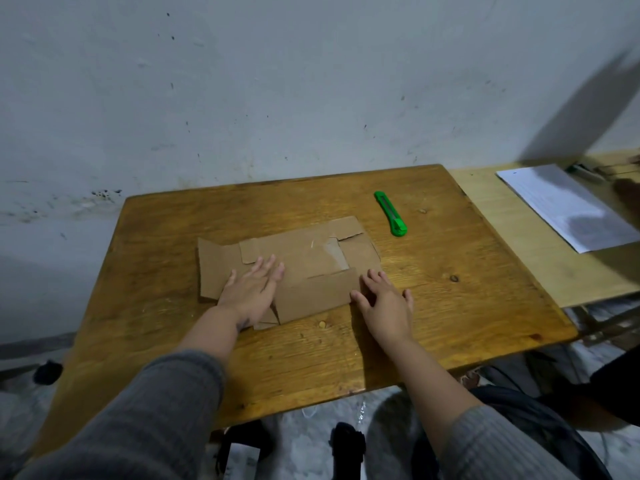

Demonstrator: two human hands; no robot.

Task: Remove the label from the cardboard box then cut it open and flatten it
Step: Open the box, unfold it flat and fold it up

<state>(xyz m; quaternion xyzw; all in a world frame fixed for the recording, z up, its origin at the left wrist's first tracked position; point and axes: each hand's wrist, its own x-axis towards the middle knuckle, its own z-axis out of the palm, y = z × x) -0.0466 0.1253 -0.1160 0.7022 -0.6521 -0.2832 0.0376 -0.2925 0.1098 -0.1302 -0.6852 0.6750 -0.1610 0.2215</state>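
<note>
Your left hand (251, 292) presses flat, fingers straight, on the flattened cardboard box (304, 268) mid-table (433, 306). Your right hand (384, 303) rests open at its right edge, gripping nothing. The green cutter (391, 213) lies beyond (no readable writing anywhere).

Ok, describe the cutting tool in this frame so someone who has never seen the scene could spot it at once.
Start at the brown wooden table against the grey wall. On it lies the flattened cardboard box, with both hands at its near edge. Beyond the box's far right corner, untouched, lies the utility knife: slim and bright green, the only vividly coloured thing there.
</note>
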